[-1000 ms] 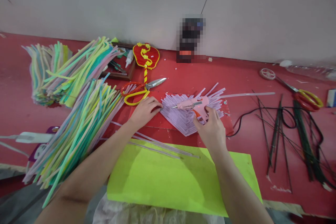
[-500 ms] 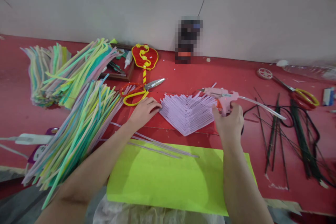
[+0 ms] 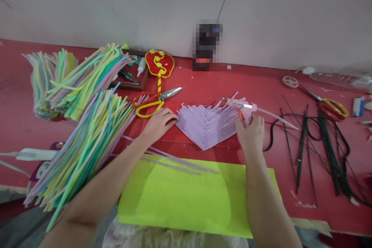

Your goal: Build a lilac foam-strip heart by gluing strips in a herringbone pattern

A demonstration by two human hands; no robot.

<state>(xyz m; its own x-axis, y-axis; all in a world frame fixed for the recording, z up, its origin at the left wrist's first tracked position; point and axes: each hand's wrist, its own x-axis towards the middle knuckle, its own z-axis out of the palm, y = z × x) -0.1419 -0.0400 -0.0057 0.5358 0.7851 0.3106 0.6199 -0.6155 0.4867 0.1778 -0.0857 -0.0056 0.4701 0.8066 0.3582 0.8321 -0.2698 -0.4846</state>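
A lilac chevron-shaped piece made of fuzzy pipe cleaners [image 3: 205,128] lies on the red table, its point toward me. My left hand [image 3: 159,124] is closed at its left corner, thumb and fingertips pinching the edge. In my right hand [image 3: 252,133] is a pink hot glue gun [image 3: 240,104], gripped by its handle over the piece's right side. The gun's nozzle points left, near the upper right strands, and a clear glue stick [image 3: 279,118] sticks out of its back. My right fingers partly hide the handle.
Bundles of pastel pipe cleaners [image 3: 87,143] lie at left, near scissors [image 3: 148,104] and a red ornament [image 3: 159,64]. Loose lilac stems [image 3: 180,161] overlap a yellow-green sheet [image 3: 186,197] in front. Dark wires [image 3: 302,147], a black cord [image 3: 271,135] and more scissors [image 3: 331,108] are at right.
The glue gun and my right hand have shifted slightly left, and the gun has turned a little. My left hand stays at the lilac piece's corner. The view has moved slightly.
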